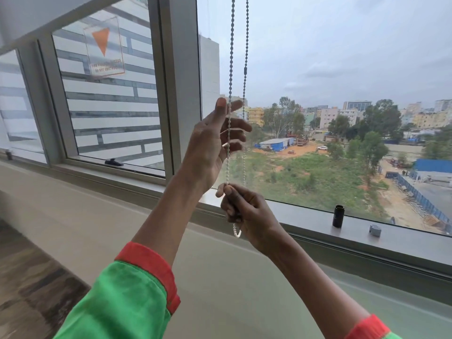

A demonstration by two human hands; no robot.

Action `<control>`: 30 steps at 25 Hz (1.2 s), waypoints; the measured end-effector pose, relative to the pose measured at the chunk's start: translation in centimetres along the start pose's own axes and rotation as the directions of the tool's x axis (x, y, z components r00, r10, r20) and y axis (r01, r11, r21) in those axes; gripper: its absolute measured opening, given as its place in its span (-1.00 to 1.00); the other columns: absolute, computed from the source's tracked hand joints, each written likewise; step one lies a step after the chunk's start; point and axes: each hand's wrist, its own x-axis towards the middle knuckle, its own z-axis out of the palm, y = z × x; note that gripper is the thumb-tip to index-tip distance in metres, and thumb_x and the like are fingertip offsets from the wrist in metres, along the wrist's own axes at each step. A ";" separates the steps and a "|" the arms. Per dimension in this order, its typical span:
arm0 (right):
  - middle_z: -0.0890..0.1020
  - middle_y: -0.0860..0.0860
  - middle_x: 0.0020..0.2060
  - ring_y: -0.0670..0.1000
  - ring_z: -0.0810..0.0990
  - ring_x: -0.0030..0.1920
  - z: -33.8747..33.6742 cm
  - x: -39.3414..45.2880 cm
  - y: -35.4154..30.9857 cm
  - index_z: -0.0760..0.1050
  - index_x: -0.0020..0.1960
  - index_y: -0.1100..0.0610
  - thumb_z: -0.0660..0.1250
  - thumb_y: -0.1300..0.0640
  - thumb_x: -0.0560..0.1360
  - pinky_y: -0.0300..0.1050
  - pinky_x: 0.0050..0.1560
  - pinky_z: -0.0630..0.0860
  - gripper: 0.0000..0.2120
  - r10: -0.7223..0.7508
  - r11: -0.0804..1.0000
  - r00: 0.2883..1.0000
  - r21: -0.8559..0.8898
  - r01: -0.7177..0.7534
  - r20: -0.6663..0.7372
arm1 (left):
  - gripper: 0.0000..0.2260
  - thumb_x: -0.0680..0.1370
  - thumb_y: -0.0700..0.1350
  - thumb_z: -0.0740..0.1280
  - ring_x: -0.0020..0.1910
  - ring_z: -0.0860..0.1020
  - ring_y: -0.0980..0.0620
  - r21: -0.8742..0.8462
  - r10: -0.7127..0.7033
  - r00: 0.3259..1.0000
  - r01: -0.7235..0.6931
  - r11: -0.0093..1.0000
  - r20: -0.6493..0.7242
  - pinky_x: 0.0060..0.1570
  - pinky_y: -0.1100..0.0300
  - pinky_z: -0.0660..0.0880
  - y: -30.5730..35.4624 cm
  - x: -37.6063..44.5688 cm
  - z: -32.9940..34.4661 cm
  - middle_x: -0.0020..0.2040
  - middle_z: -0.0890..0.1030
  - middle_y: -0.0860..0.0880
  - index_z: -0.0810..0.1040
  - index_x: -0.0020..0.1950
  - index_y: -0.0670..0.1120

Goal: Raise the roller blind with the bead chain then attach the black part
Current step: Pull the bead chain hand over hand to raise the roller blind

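Note:
A white bead chain (230, 69) hangs in two strands from above the frame, in front of the window glass. A small dark connector (245, 69) sits on the right strand. My right hand (247, 211) is pinched shut on the left strand low down, and the chain's loop dangles below the fist. My left hand (215, 143) is raised higher with fingers spread, the left strand running across its palm without being gripped. The black part (338, 216), a short cylinder, stands upright on the window sill to the right of my hands. The blind itself is out of view.
A small grey piece (375, 230) lies on the sill (305, 216) beyond the black part. A vertical window post (178, 81) stands just left of the chain. A black window handle (113, 162) sits on the left pane's frame. Below is a beige ledge.

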 end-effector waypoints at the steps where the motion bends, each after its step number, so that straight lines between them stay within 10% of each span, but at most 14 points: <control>1: 0.35 -0.12 -0.53 -0.12 0.23 -0.48 -0.2 -0.2 0.2 0.54 -0.18 0.06 0.14 0.14 0.59 -0.36 -0.48 0.21 -0.74 0.005 1.000 1.000 -0.015 -0.005 -0.003 | -0.72 0.60 0.04 0.15 -0.47 0.42 0.17 0.042 0.021 1.000 -0.020 0.999 -0.022 -0.44 0.32 0.35 0.0 0.2 0.4 -0.42 0.52 0.04 0.60 0.02 -0.07; 15: 0.67 0.07 -0.18 0.03 0.66 -0.15 -1.7 4.4 -5.7 0.52 0.14 0.24 0.11 0.03 0.60 -0.14 -0.10 0.61 -0.66 -0.058 0.998 0.992 0.017 0.060 -0.112 | -0.72 0.61 -0.07 0.16 -0.51 0.21 0.17 -0.039 -0.016 0.998 0.013 0.999 -0.067 -0.49 0.36 0.20 -5.3 -4.1 -1.1 -0.49 0.30 0.10 0.55 -0.25 -0.03; 25: 0.37 -0.06 -0.53 -0.14 0.29 -0.52 2.5 6.1 -8.0 0.53 -0.07 0.21 0.13 0.20 0.60 -0.32 -0.50 0.23 -0.78 -0.253 0.967 0.961 -0.018 0.253 -0.116 | -0.72 0.51 0.11 0.21 -0.45 0.30 0.11 0.023 -0.155 0.987 0.156 0.988 -0.032 -0.38 0.29 0.25 -8.8 -7.5 -3.1 -0.45 0.43 0.05 0.61 -0.20 0.00; 30: 0.35 -0.09 -0.54 -0.10 0.25 -0.48 2.1 3.9 -5.4 0.55 -0.13 0.15 0.14 0.20 0.60 -0.30 -0.47 0.21 -0.77 -0.238 0.971 0.967 -0.018 0.238 -0.094 | -0.44 0.53 0.27 0.01 -0.04 0.62 -0.03 0.031 -0.300 0.949 0.304 0.952 -0.092 -0.06 0.15 0.49 -8.3 -7.1 -5.0 -0.01 0.67 -0.14 0.63 0.08 -0.07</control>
